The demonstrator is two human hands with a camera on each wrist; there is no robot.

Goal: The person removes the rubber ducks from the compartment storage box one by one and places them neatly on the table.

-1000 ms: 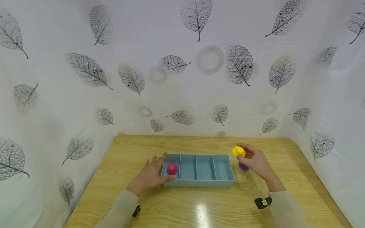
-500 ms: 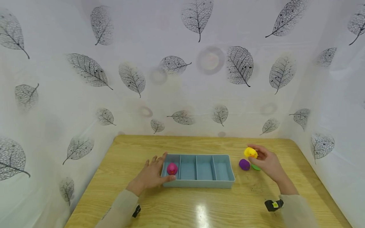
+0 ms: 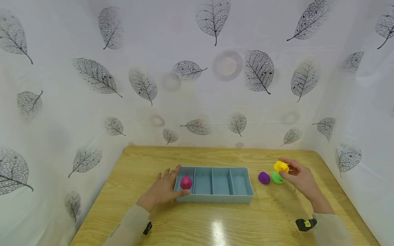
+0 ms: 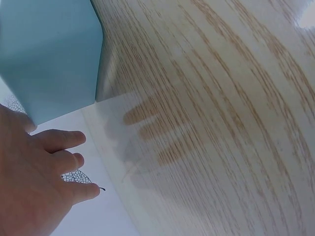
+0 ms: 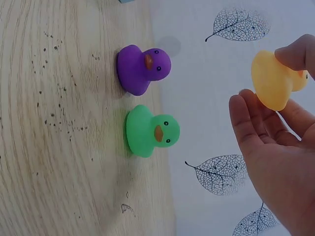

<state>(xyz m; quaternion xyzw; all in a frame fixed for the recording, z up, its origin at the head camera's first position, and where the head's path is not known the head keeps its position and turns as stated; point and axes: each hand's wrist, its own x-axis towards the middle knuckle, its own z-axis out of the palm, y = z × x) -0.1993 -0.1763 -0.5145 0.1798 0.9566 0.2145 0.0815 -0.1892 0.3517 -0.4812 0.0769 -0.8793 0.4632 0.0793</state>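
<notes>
My right hand [image 3: 300, 179] pinches a yellow rubber duck [image 3: 280, 167] between thumb and fingers, holding it up off the table. In the right wrist view, a purple rubber duck [image 5: 138, 69] and a green rubber duck [image 5: 147, 132] sit upright side by side on the tabletop, apart from that hand. My left hand [image 3: 163, 188] rests against the left end of a light blue divided box [image 3: 215, 198], thumb at the front rim and index finger at the back corner, other fingers spread. A pink rubber duck [image 3: 186, 182] lies in the box's leftmost compartment.
The wooden table [image 3: 191, 222] reaches back to a white curtain [image 3: 197, 99] printed with leaves, which also hangs along both sides. Thin dividers split the box into several compartments. Small dark specks [image 5: 54, 115] mark the wood near the ducks.
My right hand has moved rightward with the yellow duck, away from the box and past the purple duck. The green duck, hidden at first, now shows below it. My left hand stays put.
</notes>
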